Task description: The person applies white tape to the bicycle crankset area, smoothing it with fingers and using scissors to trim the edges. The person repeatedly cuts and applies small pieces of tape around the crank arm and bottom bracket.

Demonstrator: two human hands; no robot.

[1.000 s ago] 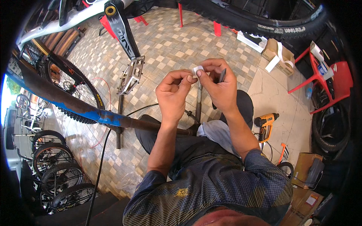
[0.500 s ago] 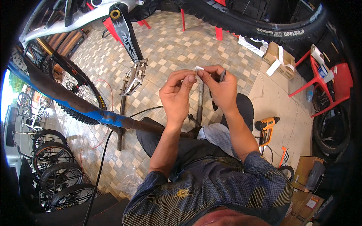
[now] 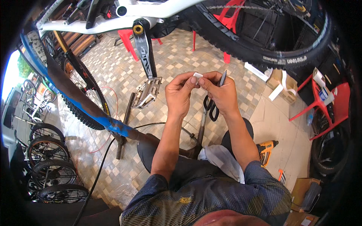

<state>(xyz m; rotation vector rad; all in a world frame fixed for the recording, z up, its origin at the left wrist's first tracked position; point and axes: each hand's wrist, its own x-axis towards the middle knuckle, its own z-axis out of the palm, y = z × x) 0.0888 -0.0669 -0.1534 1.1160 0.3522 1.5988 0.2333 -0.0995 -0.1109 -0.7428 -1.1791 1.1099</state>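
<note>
At frame centre, the left hand [image 3: 180, 95] and right hand [image 3: 222, 96] pinch 1 small white strip of tape [image 3: 197, 75] between fingertips. The right grip also holds 1 pair of black-handled scissors [image 3: 213, 102]. The strip may slip or stick to itself; the hooked scissors could drop.

White scrap [image 3: 197, 75], black-handled scissors [image 3: 212, 107], white bike frame [image 3: 124, 17], red chair [image 3: 332, 100], checkered beige floor [image 3: 177, 56]
</note>
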